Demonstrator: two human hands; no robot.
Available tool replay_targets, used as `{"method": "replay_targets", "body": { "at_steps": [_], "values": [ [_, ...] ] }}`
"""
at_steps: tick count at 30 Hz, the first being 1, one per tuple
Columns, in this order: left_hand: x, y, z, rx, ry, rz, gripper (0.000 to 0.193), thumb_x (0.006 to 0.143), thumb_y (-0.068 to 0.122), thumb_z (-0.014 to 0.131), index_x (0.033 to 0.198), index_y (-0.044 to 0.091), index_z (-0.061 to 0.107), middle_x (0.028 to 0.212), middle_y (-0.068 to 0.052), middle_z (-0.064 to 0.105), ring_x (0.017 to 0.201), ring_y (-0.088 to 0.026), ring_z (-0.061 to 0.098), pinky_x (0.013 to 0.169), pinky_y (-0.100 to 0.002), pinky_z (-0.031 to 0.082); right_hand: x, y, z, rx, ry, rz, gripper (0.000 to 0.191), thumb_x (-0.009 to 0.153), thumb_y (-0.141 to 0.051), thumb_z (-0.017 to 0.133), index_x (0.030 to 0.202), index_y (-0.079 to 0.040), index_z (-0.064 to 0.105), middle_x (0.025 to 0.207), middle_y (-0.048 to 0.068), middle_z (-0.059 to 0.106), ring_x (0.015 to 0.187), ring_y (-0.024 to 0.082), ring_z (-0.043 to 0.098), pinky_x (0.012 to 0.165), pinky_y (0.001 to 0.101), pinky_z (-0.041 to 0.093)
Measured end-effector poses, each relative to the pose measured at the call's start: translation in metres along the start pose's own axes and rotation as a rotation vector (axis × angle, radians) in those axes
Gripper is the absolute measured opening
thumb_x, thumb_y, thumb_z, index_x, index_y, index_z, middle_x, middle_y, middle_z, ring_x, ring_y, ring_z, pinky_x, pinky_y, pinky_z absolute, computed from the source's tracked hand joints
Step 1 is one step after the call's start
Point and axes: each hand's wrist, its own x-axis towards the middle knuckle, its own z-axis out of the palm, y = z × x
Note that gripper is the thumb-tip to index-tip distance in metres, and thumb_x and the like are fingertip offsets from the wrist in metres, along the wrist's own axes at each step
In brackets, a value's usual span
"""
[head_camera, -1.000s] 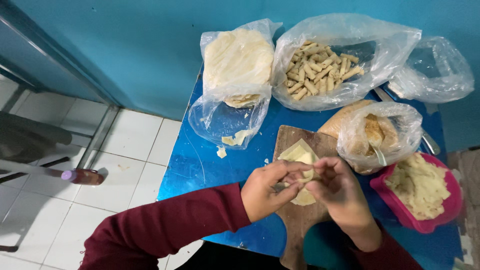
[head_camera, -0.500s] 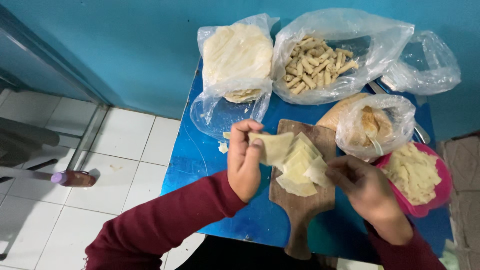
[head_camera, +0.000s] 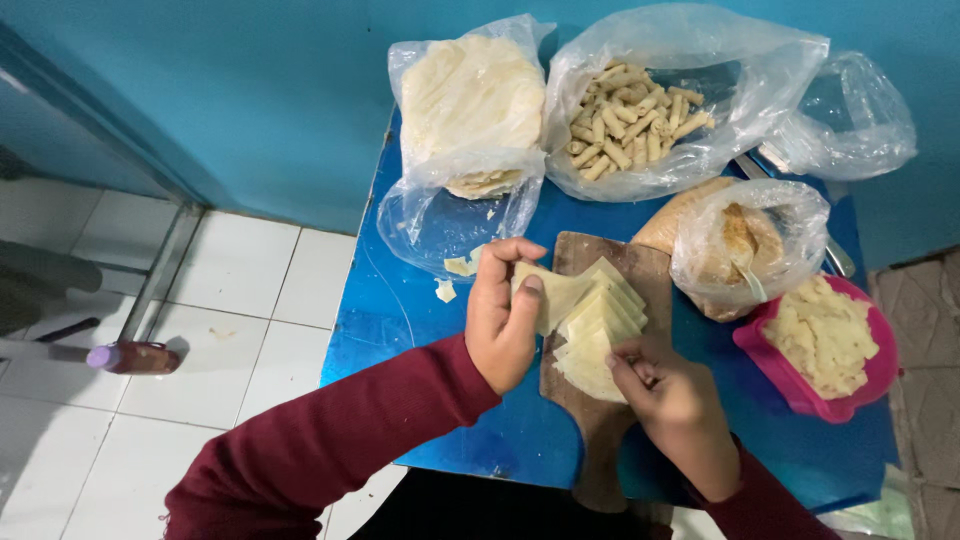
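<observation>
Left hand pinching the topmost pastry sheet between thumb and fingers, peeling it up and away from the stack of wrappers; grip closed on that one sheet only. Right hand curled loosely over the near edge of the stack, fingertips pressing it down onto the wooden board; holding nothing itself. Judged early in a cycle: one sheet being separated, not yet filled or rolled, several sheets left beneath. Finished work already plentiful, a clear bag of rolled sticks lying well beyond the hands. Just left of that bag, another bag of flat wrappers, still well stocked, so much apparently left to do. Pink tub of pale filling just right of the right hand, heaped. Tied bag of brownish contents between tub and board. Empty-looking clear bag far right, beyond the tub. Lifted sheet pale cream, thin, limp, square-cut with one corner drooping; stack fanned out, edges offset, slightly floury in look. Small dough scraps just left of the left hand on the blue table.
</observation>
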Motion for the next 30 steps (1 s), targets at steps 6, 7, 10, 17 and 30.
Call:
{"method": "replay_targets", "body": {
  "at_steps": [6,7,10,17,30],
  "values": [
    [0.003,0.002,-0.001,0.002,0.026,0.053,0.024,0.104,0.003,0.048,0.128,0.001,0.051,0.12,-0.009,0.053,0.113,-0.017,0.051,0.107,-0.03,0.041,-0.003,0.015,0.007,0.126,-0.028,0.13,0.014,0.088,-0.015,0.074,0.095,-0.002,0.075,0.052,0.005,0.058,0.045,0.006,0.047,0.042,0.0276,0.038],
    [0.003,0.002,-0.001,0.011,0.031,0.044,0.024,0.104,0.004,0.048,0.128,0.002,0.051,0.119,-0.008,0.053,0.111,-0.016,0.051,0.105,-0.029,0.042,-0.003,0.017,0.007,0.149,-0.048,0.161,0.014,0.089,-0.015,0.074,0.095,-0.002,0.075,0.051,0.006,0.058,0.045,0.006,0.047,0.042,0.0277,0.037],
    [0.002,0.004,-0.002,0.038,0.038,0.028,0.025,0.103,0.004,0.049,0.127,0.002,0.052,0.118,-0.008,0.053,0.108,-0.016,0.051,0.102,-0.029,0.043,-0.001,0.019,0.006,0.221,-0.027,-0.028,0.014,0.092,-0.015,0.074,0.089,-0.001,0.073,0.065,-0.001,0.067,0.051,0.001,0.05,0.044,0.0243,0.041],
    [0.004,0.004,-0.002,0.075,-0.009,0.105,0.024,0.102,0.0,0.053,0.126,0.003,0.052,0.117,-0.009,0.053,0.106,-0.016,0.052,0.099,-0.029,0.044,0.0,-0.005,-0.002,-0.061,0.028,0.05,0.026,0.081,-0.021,0.08,0.101,-0.005,0.075,0.051,0.008,0.054,0.042,0.015,0.052,0.044,0.0303,0.04],
    [-0.027,-0.025,0.024,-0.322,-0.241,-0.436,0.011,0.1,0.003,0.07,0.109,-0.001,0.067,0.097,-0.002,0.071,0.087,-0.005,0.062,0.08,-0.023,0.053,-0.01,-0.031,0.005,0.328,0.237,-0.14,0.019,0.084,-0.007,0.08,0.098,-0.003,0.067,0.08,-0.001,0.069,0.068,0.003,0.059,0.061,0.0214,0.05]
  ]
}}
